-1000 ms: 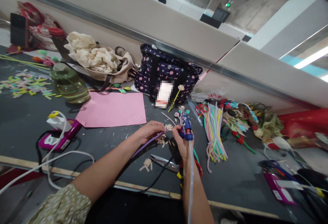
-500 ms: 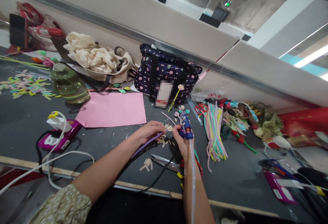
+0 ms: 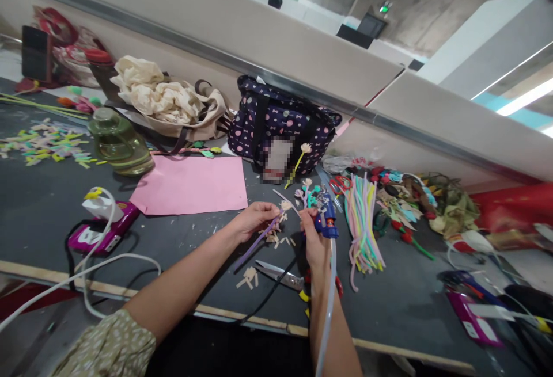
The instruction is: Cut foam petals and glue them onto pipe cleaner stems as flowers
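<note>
Between the fingertips of my left hand [image 3: 256, 220] is a purple pipe cleaner [image 3: 258, 242], its lower end slanting down toward the table edge. A small cream flower head [image 3: 285, 209] shows at its upper end. My right hand [image 3: 314, 237] is wrapped round a blue hot glue gun [image 3: 326, 219], with a long clear glue stick [image 3: 329, 302] trailing from its back. Cream cut pieces [image 3: 273, 239] lie beneath and between the hands. Scissors [image 3: 279, 273] rest on the table just below, partly hidden by my right forearm.
A pink sheet [image 3: 194, 186] lies at left, near a green bottle [image 3: 118, 144]. A dark patterned bag [image 3: 280, 118] stands at the back. Bundled pastel pipe cleaners [image 3: 365, 221] are at right. White cables [image 3: 125, 257] and a purple power strip [image 3: 103, 230] occupy the front left.
My right hand has drawn slightly to the right with the glue gun, widening the gap between the hands. The purple pipe cleaner in my left hand now stands more steeply, its flower end raised.
</note>
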### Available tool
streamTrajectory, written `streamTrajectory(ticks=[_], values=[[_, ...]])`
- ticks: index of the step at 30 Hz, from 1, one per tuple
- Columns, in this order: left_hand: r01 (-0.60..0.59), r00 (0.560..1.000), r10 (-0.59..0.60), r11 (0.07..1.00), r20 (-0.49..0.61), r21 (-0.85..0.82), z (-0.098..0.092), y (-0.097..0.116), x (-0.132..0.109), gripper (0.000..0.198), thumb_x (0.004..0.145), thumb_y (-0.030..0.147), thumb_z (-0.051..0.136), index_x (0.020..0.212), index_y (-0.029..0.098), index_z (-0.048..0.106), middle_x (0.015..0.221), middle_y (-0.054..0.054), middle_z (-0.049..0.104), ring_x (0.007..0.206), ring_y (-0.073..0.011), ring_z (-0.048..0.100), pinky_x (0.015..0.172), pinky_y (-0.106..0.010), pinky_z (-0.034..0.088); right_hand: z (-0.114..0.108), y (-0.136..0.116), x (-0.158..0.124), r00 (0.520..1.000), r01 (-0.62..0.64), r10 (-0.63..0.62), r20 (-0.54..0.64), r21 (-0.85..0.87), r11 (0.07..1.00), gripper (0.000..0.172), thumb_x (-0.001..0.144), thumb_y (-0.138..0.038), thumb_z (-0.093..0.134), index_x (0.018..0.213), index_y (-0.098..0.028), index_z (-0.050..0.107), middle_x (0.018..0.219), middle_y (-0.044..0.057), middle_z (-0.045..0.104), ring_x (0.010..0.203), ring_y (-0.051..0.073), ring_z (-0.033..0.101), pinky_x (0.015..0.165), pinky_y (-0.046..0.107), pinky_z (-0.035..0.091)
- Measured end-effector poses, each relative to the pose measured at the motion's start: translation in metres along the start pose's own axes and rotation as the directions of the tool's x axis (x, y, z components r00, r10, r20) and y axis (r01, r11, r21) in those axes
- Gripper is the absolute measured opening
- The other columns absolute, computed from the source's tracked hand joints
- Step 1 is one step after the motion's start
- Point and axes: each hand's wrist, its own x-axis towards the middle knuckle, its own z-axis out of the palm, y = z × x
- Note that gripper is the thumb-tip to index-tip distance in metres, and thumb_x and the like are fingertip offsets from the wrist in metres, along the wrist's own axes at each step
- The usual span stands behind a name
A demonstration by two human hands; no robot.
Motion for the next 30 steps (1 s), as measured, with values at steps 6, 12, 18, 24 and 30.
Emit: streamTrajectory(ticks=[6,12,18,24,30], values=[[-0.096,0.993,0.08,0.975,-0.087,-0.199,0.0,0.006,0.002,0.03,0.066,0.032,0.075,0.074,0.013,0.053,0.06,0.003,0.051,0.04,-0.0031,0.043,0.033,-0.013,0.027,0.0,0.012,0.0,0.995,-0.039,0.033,0.091,0.063,0.997,0.031,0.08,-0.046,0.058,0.082,-0.016,0.06,0.064,-0.003,0.049,0.055,0.009,0.044,0.054,0.022,0.038],[-0.13,0.985,0.101,0.966,-0.137,-0.221,-0.001,0.007,0.003,0.033,0.063,0.03,0.078,0.073,0.013,0.052,0.059,0.003,0.051,0.039,-0.002,0.04,0.03,-0.011,0.021,-0.001,0.013,0.0,0.991,-0.075,0.069,0.112,0.051,0.996,0.038,0.082,-0.053,0.053,0.079,-0.016,0.062,0.059,-0.003,0.049,0.053,0.009,0.045,0.052,0.021,0.037],[-0.151,0.98,0.125,0.974,-0.155,-0.171,-0.003,0.005,0.004,0.032,0.062,0.026,0.079,0.078,0.013,0.055,0.056,0.001,0.055,0.043,-0.0078,0.051,0.038,-0.017,0.044,0.0,0.014,0.0,0.979,-0.137,0.133,0.155,0.02,0.99,0.044,0.082,-0.058,0.048,0.08,-0.017,0.064,0.058,-0.002,0.052,0.05,0.009,0.046,0.049,0.02,0.037],[-0.177,0.963,0.132,0.967,-0.236,-0.184,-0.003,0.007,0.003,0.026,0.062,0.021,0.078,0.075,0.012,0.057,0.062,-0.001,0.058,0.056,-0.0121,0.06,0.049,-0.022,0.051,0.001,0.017,-0.002,0.978,-0.117,0.102,0.183,0.073,0.99,0.04,0.082,-0.056,0.051,0.083,-0.017,0.062,0.062,-0.001,0.054,0.05,0.008,0.047,0.048,0.02,0.04],[-0.203,0.946,0.137,0.957,-0.294,-0.207,-0.006,0.007,0.004,0.021,0.064,0.022,0.076,0.072,0.011,0.06,0.062,-0.001,0.059,0.055,-0.0112,0.058,0.05,-0.022,0.052,0.002,0.021,-0.007,0.958,-0.201,0.151,0.246,0.194,0.96,0.042,0.077,-0.06,0.055,0.087,-0.019,0.059,0.067,-0.001,0.055,0.047,0.008,0.048,0.044,0.021,0.042]])
